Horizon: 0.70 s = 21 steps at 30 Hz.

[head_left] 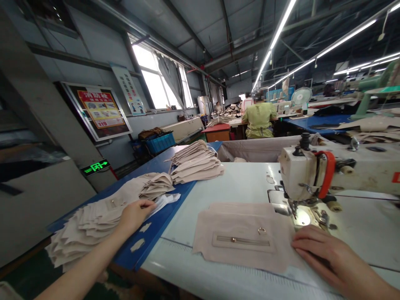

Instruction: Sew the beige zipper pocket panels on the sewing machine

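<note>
A beige fabric panel (243, 233) lies flat on the sewing table, with a zipper (243, 240) set in a stitched rectangle and a small metal ring (261, 230) above it. My right hand (328, 252) rests at the panel's right edge, fingers outstretched, just below the needle area of the sewing machine (308, 179). On the left, my left hand (137, 214) is closed, its thumb and fingers together beside a small stack of beige pieces (158, 185) and a thin white sheet (165, 202). What the fingertips pinch, if anything, is hidden.
A fanned pile of beige panels (93, 221) overhangs the blue side table (156, 241); another stack (198, 160) stands behind. A cloth-lined trough (253, 150) runs along the far edge. A person in a yellow-green top (259, 118) sits ahead.
</note>
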Tool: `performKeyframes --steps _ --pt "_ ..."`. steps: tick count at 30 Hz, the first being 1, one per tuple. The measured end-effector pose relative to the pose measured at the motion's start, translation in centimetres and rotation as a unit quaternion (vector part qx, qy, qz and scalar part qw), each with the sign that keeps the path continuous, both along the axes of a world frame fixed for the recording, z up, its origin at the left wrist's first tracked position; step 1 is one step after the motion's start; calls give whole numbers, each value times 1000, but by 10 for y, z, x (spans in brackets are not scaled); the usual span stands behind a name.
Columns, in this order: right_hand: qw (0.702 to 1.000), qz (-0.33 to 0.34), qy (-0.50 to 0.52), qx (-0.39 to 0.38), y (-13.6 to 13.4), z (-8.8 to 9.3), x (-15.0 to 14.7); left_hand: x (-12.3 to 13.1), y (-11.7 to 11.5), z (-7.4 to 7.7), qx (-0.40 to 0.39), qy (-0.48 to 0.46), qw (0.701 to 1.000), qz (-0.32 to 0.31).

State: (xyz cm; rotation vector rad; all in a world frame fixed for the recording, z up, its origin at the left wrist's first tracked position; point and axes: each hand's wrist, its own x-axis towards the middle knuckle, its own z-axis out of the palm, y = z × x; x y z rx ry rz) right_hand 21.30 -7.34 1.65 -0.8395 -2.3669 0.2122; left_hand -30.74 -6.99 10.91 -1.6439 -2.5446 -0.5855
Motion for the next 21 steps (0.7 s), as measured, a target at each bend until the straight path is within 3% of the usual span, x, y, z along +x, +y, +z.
performKeyframes --steps 6,16,21 --pt "1000 9 -4 2 0 1 0 1 1 1 2 -14 1000 0" --pt "1000 3 15 -7 -2 2 -1 19 -6 -15 -7 0 999 -40" --pt "1000 -1 -9 -14 -1 0 0 17 -6 -10 -33 -22 998 -47"
